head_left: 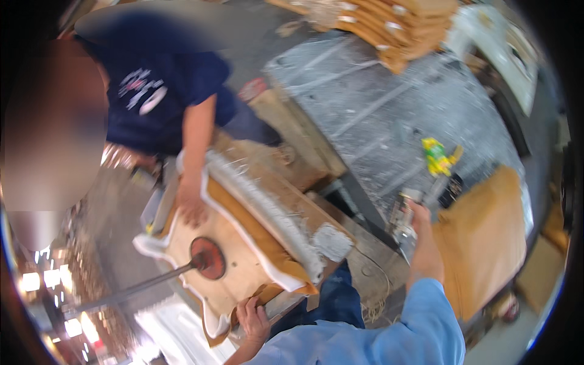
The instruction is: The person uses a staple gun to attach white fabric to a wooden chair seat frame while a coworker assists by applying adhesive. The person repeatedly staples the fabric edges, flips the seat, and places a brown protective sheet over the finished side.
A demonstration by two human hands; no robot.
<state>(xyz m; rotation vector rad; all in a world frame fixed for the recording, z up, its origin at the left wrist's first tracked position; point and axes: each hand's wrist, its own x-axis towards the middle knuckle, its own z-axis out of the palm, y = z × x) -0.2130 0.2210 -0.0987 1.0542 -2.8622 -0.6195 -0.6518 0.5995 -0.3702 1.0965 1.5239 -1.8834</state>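
My right hand (418, 220) is reached out to the right, its fingers closed round a silver-grey staple gun (398, 214) at the edge of the metal-topped table; blur hides its details. My left hand (253, 319) grips the near edge of a tan cover (265, 294) with curled fingers. That cover, edged with white padding (243, 236), wraps round a pale wooden panel (234, 286). A red round press foot (208, 258) on a metal rod bears down on the panel. Across from me, a co-worker's hand (191, 204) lies on the panel's far side.
On the grey metal-topped table (365, 109) lie a yellow-green packet (435, 156), a black object (451, 190) and a tan sheet (480, 243). Stacked tan pieces (395, 24) are at the back. A co-worker in a dark shirt (158, 91) stands opposite. A thin cord (380, 267) hangs between me and the table.
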